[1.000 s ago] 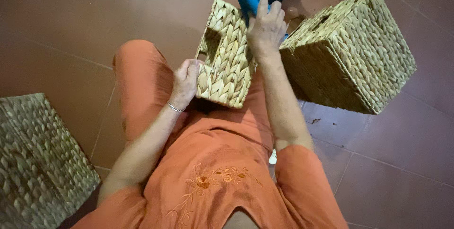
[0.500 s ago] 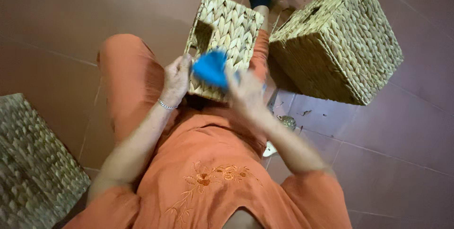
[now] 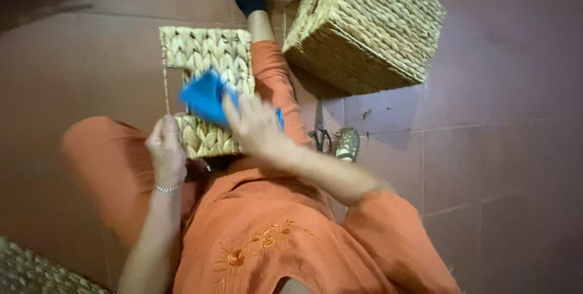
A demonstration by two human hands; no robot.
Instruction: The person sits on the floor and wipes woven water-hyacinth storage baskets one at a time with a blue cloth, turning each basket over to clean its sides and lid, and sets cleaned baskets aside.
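Since the earlier frame the blue cloth [image 3: 203, 97] has come lower across the woven panel [image 3: 206, 87], and the right hand [image 3: 255, 125] has swung in over it; motion blurs both. Left hand [image 3: 165, 151] closed on the panel's lower left edge, holding it upright on the lap, between the knees. Right hand partly curled about the cloth; the blur hides the exact grip, so how firmly it clasps cannot be told. Panel shows a rectangular cut-out at left, and a thin cane [image 3: 164, 81] runs down its left side. A finished basket [image 3: 367, 27] lies tilted on the floor [image 3: 498, 166], just beyond the right leg; scissors [image 3: 322, 139] and a small pale object lie near its base.

To wipe well, judged from this pose: keep the left hand firm so the panel does not rock, and draw the cloth along the weave, not against it.

Hidden or unclear: the panel's back face, the small object's kind, and a second woven piece [image 3: 36, 273] cut off at lower left
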